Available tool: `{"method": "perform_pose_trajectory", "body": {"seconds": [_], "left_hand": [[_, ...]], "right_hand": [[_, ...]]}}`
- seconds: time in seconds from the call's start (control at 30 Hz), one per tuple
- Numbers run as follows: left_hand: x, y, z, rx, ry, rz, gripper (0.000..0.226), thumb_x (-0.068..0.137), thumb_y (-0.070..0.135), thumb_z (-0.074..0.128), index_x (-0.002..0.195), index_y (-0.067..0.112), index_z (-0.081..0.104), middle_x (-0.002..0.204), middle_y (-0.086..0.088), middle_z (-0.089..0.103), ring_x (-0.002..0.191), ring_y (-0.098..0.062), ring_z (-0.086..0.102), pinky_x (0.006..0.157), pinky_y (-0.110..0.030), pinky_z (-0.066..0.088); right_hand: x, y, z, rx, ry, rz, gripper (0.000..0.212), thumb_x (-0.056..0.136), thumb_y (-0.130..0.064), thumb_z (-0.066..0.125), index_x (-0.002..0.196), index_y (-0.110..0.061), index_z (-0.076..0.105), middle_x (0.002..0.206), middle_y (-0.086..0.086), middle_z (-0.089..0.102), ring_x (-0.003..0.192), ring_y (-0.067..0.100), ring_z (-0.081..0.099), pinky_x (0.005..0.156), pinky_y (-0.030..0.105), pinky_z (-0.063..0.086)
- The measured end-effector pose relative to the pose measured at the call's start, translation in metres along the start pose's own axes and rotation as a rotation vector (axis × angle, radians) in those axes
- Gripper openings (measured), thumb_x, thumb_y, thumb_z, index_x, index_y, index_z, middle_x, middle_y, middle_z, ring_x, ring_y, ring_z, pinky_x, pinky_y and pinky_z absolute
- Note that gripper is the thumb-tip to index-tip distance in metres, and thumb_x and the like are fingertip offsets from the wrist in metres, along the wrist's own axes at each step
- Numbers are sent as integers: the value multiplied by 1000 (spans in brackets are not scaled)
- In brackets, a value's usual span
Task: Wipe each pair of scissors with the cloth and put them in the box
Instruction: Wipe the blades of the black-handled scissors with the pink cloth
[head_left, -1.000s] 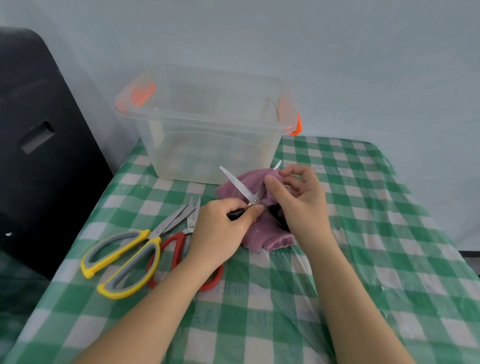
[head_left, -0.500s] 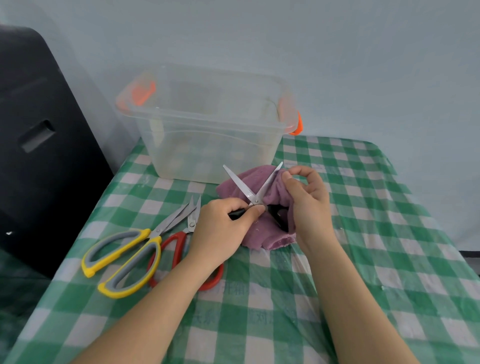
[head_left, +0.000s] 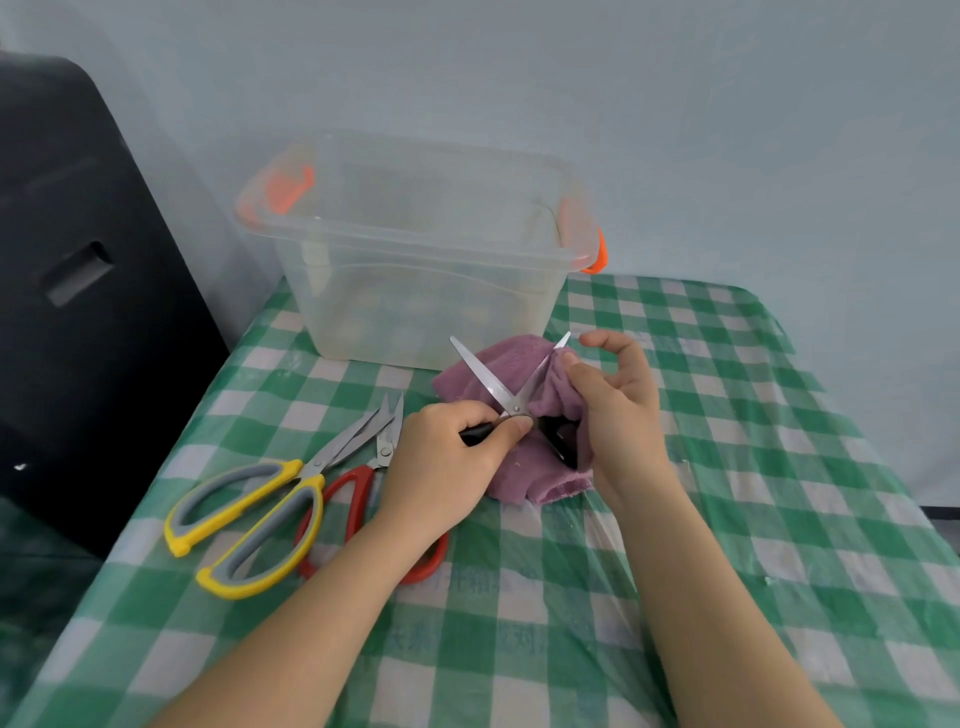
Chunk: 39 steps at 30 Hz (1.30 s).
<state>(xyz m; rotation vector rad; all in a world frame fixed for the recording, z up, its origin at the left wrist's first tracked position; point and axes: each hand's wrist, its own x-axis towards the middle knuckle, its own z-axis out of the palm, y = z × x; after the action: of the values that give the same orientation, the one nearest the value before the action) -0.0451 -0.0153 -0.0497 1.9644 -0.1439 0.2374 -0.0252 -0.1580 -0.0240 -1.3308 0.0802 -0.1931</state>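
Small black-handled scissors (head_left: 488, 382) stand with blades spread over a purple cloth (head_left: 524, 470) in the middle of the table. My left hand (head_left: 447, 462) grips one black handle near the pivot. My right hand (head_left: 615, 410) pinches a fold of the cloth around the right blade near its tip; the other black handle shows below that hand. A clear plastic box (head_left: 415, 249) with orange latches stands behind, open at the top. Yellow-and-grey scissors (head_left: 249, 519) and red-handled scissors (head_left: 358, 499) lie to the left on the table, partly under my left forearm.
The table (head_left: 779, 467) wears a green-and-white checked cover under clear plastic. A black chair back (head_left: 78, 291) stands close on the left. A pale wall rises just behind the box.
My right hand has slid the cloth up along the right blade toward its tip. My left hand has kept its grip on the handle.
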Motion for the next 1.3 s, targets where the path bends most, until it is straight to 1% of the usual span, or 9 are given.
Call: {"method": "perform_pose_trajectory", "body": {"seconds": [0.13, 0.3, 0.47, 0.63, 0.77, 0.93, 1.07, 1.2, 1.3], "left_hand": [[2, 0, -2, -23, -5, -20, 24, 84, 33, 73, 67, 16, 74, 58, 3, 65, 50, -9, 53, 50, -28, 40], [-1, 1, 0, 17, 2, 12, 23, 84, 33, 72, 69, 17, 74, 58, 6, 65, 52, -9, 55, 50, -28, 41], [0, 1, 0, -2, 2, 3, 23, 84, 32, 73, 68, 16, 74, 57, 5, 65, 52, -14, 56, 51, -33, 42], [0, 0, -1, -14, -16, -14, 25, 84, 33, 73, 67, 15, 74, 56, 5, 63, 47, -6, 48, 48, -25, 36], [0, 0, -2, -13, -10, -23, 24, 85, 33, 72, 68, 16, 74, 59, 3, 65, 55, -12, 57, 53, -31, 42], [-1, 1, -1, 5, -7, 0, 20, 84, 32, 72, 70, 19, 74, 57, 13, 64, 52, -4, 54, 49, -19, 38], [-1, 1, -1, 19, -4, 30, 20, 84, 32, 73, 69, 18, 74, 52, 19, 60, 49, -2, 52, 48, -13, 33], [-1, 0, -1, 43, 10, 73, 23, 84, 33, 72, 69, 16, 74, 54, 12, 62, 50, -6, 52, 47, -17, 35], [-2, 0, -1, 43, 3, 70, 22, 84, 32, 72, 70, 16, 75, 55, 10, 63, 49, -5, 52, 47, -15, 35]], "right_hand": [[-1, -2, -1, -29, -61, -9, 19, 94, -10, 60, 107, -22, 53, 62, 2, 66, 64, 18, 61, 65, 29, 52], [-5, 2, 7, -105, -14, -110, 26, 90, -7, 67, 100, -22, 49, 69, 17, 66, 65, 29, 52, 63, 40, 47], [-4, 0, 6, -73, 1, -54, 19, 95, -6, 58, 101, -22, 51, 54, 3, 54, 52, 18, 50, 55, 28, 45], [-1, -3, 0, 24, -18, 45, 21, 96, -5, 52, 108, -23, 55, 65, 1, 59, 61, 13, 57, 59, 25, 49], [-6, -3, 4, -133, -70, -54, 26, 91, -15, 65, 107, -29, 50, 77, -4, 70, 63, 7, 65, 60, 19, 51], [-3, 4, 6, -155, -54, -121, 24, 96, -7, 58, 107, -25, 48, 71, 9, 68, 69, 23, 64, 73, 35, 54], [-3, 2, 5, -154, 7, -121, 21, 92, -12, 65, 105, -21, 51, 69, 3, 70, 68, 14, 68, 68, 23, 55], [1, 2, 4, -87, 64, -3, 20, 85, -19, 74, 98, -16, 59, 81, 5, 75, 78, 20, 71, 78, 36, 58], [2, 2, 4, -41, 77, 60, 15, 86, -18, 73, 91, -10, 62, 74, 4, 73, 72, 18, 70, 72, 34, 58]]}}
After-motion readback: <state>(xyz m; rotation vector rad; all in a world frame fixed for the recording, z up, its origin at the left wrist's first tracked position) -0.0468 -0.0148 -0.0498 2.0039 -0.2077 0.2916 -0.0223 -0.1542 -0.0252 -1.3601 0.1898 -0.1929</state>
